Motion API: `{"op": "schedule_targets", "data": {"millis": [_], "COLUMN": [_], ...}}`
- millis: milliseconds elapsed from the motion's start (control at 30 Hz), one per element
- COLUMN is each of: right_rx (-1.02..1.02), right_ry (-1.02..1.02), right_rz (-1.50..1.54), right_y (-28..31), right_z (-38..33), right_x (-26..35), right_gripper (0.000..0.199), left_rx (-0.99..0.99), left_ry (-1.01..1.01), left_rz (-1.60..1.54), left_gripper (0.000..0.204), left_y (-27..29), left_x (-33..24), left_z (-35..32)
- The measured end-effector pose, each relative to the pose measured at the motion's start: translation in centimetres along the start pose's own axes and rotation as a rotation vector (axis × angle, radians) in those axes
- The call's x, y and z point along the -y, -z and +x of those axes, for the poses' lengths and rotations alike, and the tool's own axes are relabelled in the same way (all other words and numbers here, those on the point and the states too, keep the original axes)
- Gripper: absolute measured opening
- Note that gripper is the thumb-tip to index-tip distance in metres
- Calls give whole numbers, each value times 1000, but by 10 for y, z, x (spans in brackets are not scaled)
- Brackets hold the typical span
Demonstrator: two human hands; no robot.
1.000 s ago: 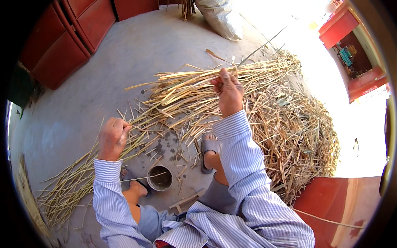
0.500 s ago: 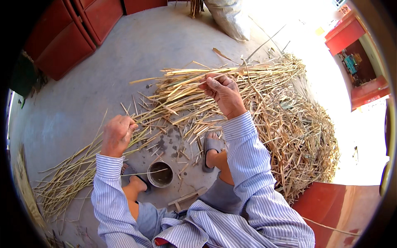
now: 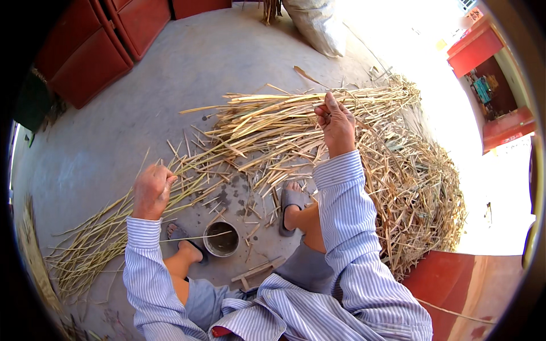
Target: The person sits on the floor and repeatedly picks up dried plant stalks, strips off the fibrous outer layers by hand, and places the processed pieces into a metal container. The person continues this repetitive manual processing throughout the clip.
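My left hand [image 3: 152, 192] is closed in a fist above the loose thin, yellow-green stalks [image 3: 102, 236] at the left. Whatever it grips is hidden by the fingers. My right hand [image 3: 338, 128] is raised over the bundle of dry straw-coloured stalks [image 3: 273, 116], thumb up and fingers curled in. I cannot make out what, if anything, lies between its fingertips. Below, between my sandalled feet, stands a small round bowl [image 3: 221, 238] with dark contents. One thin stalk [image 3: 190, 237] reaches across to its inside.
A large heap of dry husks and leaves [image 3: 418, 199] spreads at the right. Short cut pieces [image 3: 267, 176] litter the floor. A whitish sack [image 3: 318, 25] stands at the far side, red padded seats [image 3: 85, 62] far left. A small wooden frame [image 3: 257, 271] lies near me.
My right hand has moved right, turning its thumb upward. The long dry leaf strand that stood up beside it no longer rises there. My left hand has drawn slightly left and nearer.
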State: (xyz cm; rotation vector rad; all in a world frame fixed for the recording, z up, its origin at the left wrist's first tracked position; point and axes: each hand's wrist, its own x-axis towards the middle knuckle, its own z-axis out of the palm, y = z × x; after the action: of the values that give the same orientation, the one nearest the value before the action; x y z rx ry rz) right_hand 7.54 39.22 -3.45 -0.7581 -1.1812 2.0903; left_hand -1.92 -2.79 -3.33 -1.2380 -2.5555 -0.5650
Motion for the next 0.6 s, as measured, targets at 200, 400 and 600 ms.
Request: {"op": "schedule_targets", "data": {"millis": [200,400,600], "right_rx": [362,559,490], "right_ry": [-101,-103,13], "right_rz": [-50,-110,-244], "right_y": [1,-20,-27], "right_z": [-11,-27,-32], "right_x": [6,-10,-12], "right_gripper": [15,16,17], "left_rx": [50,73,122], "left_ry": [35,28,75], "left_rz": [18,-34,-116], "left_gripper": [17,17,16], "left_y": [-4,-3,-6], "left_x": [5,-1,-5], "left_z": [-10,-4,-4]}}
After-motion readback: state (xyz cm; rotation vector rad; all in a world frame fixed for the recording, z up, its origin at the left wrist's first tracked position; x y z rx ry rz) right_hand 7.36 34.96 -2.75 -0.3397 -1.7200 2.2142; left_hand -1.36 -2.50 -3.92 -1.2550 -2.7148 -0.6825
